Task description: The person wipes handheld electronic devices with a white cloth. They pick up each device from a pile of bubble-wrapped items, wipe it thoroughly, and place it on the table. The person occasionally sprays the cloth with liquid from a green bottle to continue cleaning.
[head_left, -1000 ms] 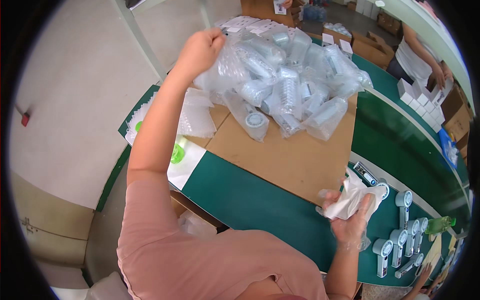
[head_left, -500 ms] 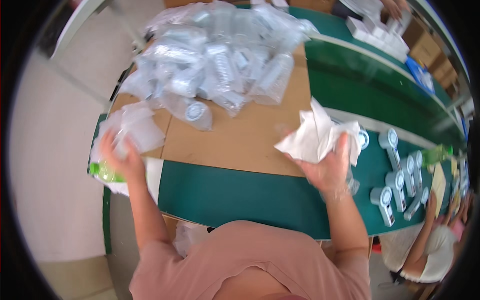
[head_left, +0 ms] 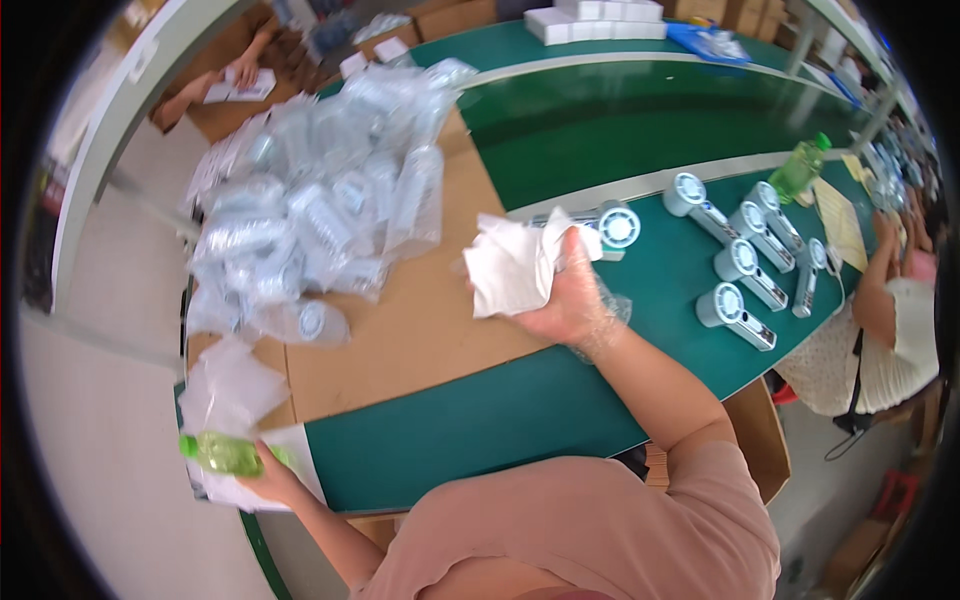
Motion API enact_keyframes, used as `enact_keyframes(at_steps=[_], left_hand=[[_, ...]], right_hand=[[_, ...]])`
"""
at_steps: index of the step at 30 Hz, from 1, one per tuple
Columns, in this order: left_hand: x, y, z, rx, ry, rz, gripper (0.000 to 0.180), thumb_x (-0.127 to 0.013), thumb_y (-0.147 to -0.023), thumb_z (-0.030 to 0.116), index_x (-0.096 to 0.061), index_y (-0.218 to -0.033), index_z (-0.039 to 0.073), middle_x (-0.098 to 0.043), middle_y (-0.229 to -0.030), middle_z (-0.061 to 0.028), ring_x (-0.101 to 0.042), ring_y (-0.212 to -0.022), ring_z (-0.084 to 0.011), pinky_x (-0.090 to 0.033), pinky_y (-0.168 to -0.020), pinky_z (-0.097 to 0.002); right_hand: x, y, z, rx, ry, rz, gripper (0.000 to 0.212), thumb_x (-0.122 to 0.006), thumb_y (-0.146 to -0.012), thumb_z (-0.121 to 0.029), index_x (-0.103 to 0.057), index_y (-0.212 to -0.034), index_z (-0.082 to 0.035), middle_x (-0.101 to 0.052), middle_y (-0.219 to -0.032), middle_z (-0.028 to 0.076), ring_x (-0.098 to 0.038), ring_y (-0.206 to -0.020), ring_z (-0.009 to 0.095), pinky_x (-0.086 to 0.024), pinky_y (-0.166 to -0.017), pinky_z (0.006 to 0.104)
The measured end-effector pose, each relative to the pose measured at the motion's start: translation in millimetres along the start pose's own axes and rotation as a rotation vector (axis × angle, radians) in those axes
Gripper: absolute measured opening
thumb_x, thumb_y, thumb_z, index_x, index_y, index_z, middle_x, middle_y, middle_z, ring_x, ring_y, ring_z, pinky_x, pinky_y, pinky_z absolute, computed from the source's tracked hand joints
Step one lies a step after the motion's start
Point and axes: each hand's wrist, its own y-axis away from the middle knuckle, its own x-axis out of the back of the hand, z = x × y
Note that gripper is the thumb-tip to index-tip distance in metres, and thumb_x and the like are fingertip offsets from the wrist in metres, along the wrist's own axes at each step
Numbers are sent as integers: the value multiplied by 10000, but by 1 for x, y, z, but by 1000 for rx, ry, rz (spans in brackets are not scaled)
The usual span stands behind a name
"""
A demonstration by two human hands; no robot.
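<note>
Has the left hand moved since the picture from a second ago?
Yes. Against the cardboard sheet, the left hand has come from the far end of the bagged pile toward the person, to the green bottle.

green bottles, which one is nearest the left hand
The green bottle beside the translucent bags, right at the left hand; the other green bottle is far right, beyond the handheld fans.

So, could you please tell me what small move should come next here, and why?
Perhaps lift the left bottle toward the white sheet: the left hand has its grip on the bottle, while the right hand holds the sheet, well apart from it.
</note>
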Motion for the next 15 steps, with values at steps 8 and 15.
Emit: enact_keyframes(at_steps=[8, 15], left_hand=[[-15, 94, 113, -30, 876, -1494, 600, -725, -795, 324, -477, -1209, -31, -612, -956, -181, -645, -874, -312, -540, -769, -407], [-85, 184, 161, 932, 793, -2304, 722, -491, -886, 585, -484, -1223, -53, -615, -907, -254, -644, -794, -382, -559, -681, -477]], right_hand=[[13, 4, -3, -44, 43, -145, 792, -223, -900, -709, -386, -1426, -139, -479, -1391, 66, -453, -1283, 262, -334, -1091, 454], [18, 3, -9, 117, 297, 11, 557, -380, -988, -470, -465, -1323, -33, -606, -1144, 195, -604, -1042, 317, -481, -926, 457]])
